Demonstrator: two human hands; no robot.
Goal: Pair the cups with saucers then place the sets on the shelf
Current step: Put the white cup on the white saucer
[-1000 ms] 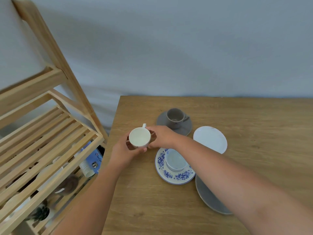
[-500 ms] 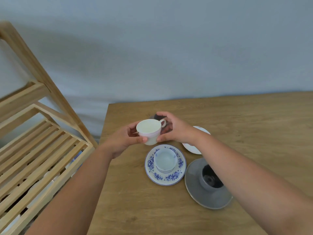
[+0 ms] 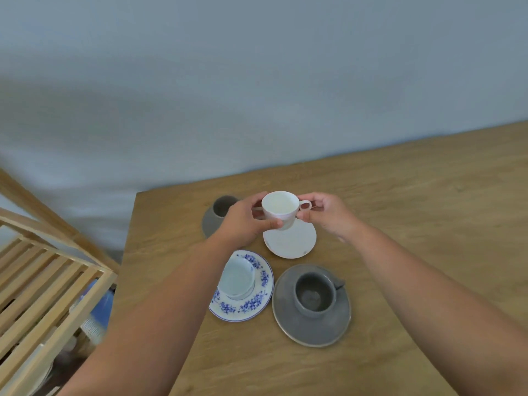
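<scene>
Just above white saucer (image 3: pixel 290 241), both-hand-held white cup (image 3: pixel 280 208)

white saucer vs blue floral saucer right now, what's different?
The white saucer is plain; the blue floral saucer has a blue flower border. The white saucer is bare, its white cup held above it by both hands; the floral saucer already carries a pale cup. Both lie flat on the table.

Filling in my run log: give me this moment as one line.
phase: pairing | both hands hold white cup above white saucer | left hand | right hand | shelf: no set placed yet
</scene>
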